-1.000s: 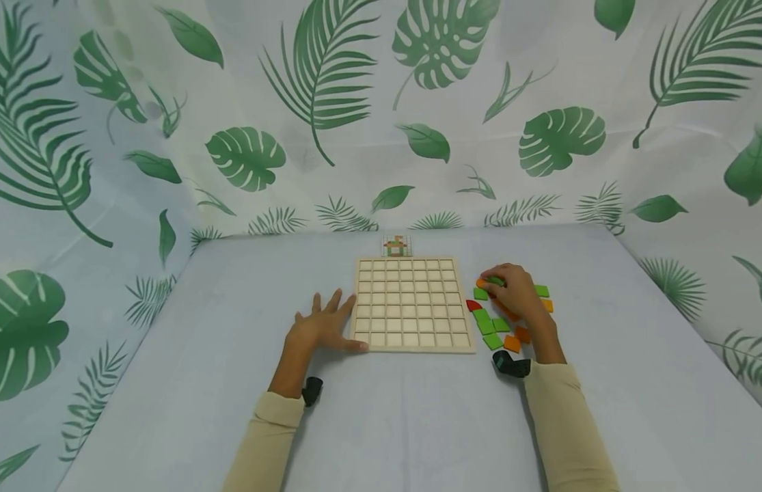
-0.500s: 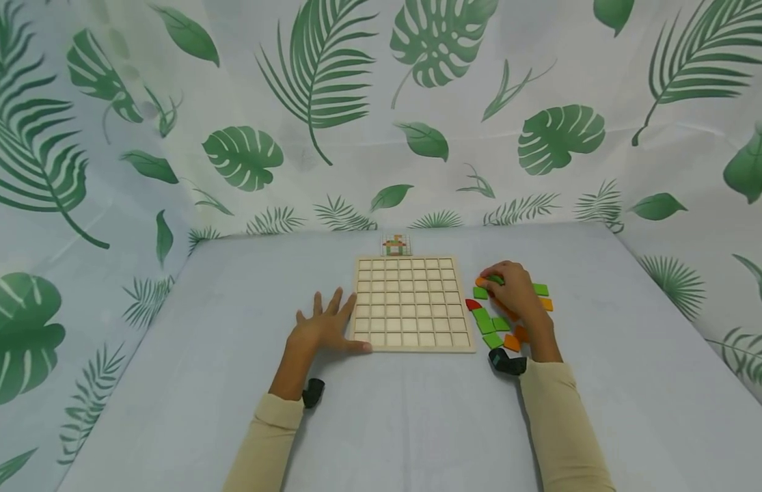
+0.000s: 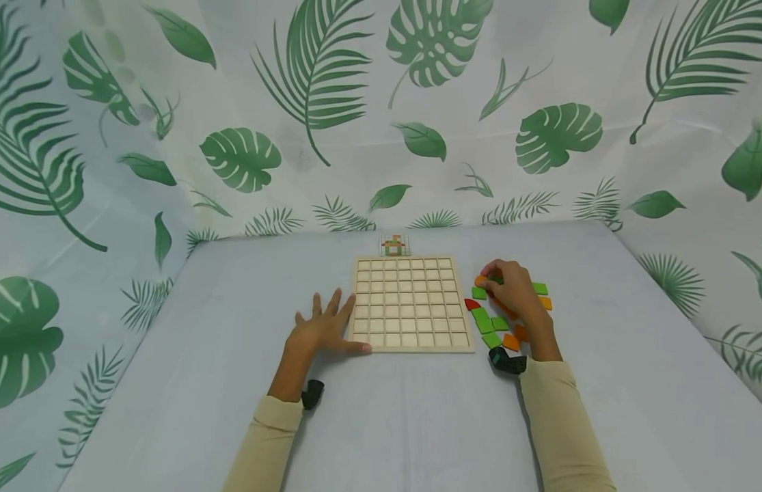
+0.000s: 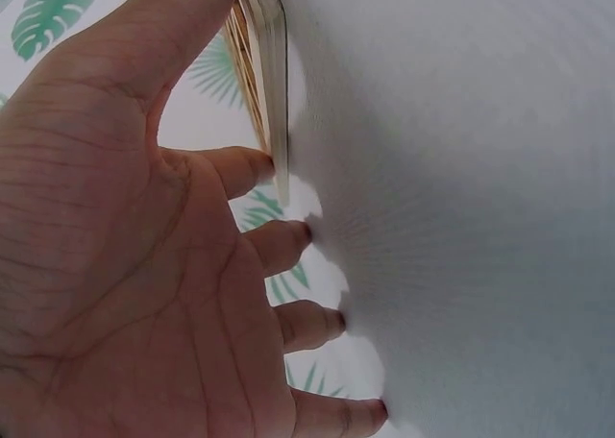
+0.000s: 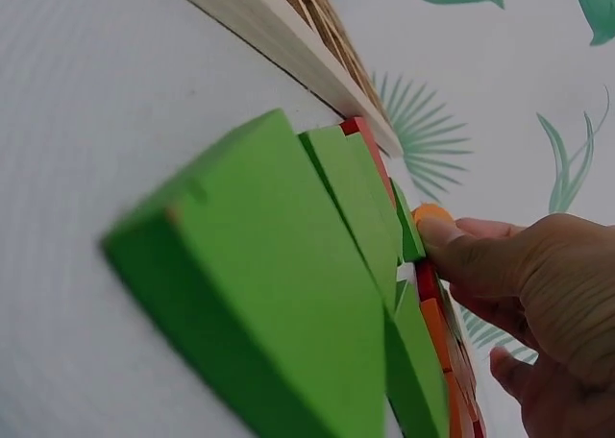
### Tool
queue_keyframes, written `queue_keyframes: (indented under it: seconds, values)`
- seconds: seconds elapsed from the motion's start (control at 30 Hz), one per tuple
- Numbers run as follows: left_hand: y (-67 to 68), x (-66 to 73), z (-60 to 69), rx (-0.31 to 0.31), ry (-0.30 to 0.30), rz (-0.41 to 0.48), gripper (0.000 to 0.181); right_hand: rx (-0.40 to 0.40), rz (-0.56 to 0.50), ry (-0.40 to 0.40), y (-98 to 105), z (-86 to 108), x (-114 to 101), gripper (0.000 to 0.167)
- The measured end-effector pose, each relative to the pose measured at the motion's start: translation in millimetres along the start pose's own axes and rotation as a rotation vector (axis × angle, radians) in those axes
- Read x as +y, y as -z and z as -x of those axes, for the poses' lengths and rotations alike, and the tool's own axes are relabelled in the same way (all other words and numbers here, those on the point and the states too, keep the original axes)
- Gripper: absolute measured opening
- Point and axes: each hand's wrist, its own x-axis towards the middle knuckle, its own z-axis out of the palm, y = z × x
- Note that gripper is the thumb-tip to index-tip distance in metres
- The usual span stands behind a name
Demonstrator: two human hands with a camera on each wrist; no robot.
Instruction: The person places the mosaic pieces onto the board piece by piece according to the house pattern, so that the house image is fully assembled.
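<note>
A wooden grid board (image 3: 411, 351) lies on the table, its square cells bare. Along its left side and front left corner, my left hand (image 3: 319, 331) spreads its straight fingers, with thumb and index finger touching the frame; the left wrist view shows this contact at the board's edge (image 4: 274, 83). Right of the board, my right hand (image 3: 512, 287) pinches a small orange tile (image 3: 481, 281) with a rounded edge between thumb and fingers. In the right wrist view, the orange tile (image 5: 432, 211) shows at the thumb tip. The hand hides some tiles beneath it.
Around the right hand lie green tiles (image 3: 482, 320), a red tile (image 3: 472, 304) and orange tiles (image 3: 511, 342). Behind the board is a small pattern card (image 3: 395, 245). A leaf-printed cloth (image 3: 356, 137) rises at the back and sides.
Little differs. The right fingers shift slightly at the orange tile, and more of its rounded edge shows. The left hand stays at the board, and the head view drifts a little.
</note>
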Motion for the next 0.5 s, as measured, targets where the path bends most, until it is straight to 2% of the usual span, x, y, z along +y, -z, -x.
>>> queue_keyframes:
  seconds: [0.33, 0.5]
  values:
    - [-0.2, 0.7, 0.9, -0.010, 0.005, 0.005, 0.110, -0.018, 0.051, 0.020, 2.2, 0.5, -3.2, 0.018]
    - [0.3, 0.8, 1.4, 0.003, 0.001, 0.009, 0.110, 0.008, 0.023, 0.036, 3.1, -0.6, -6.6, 0.015]
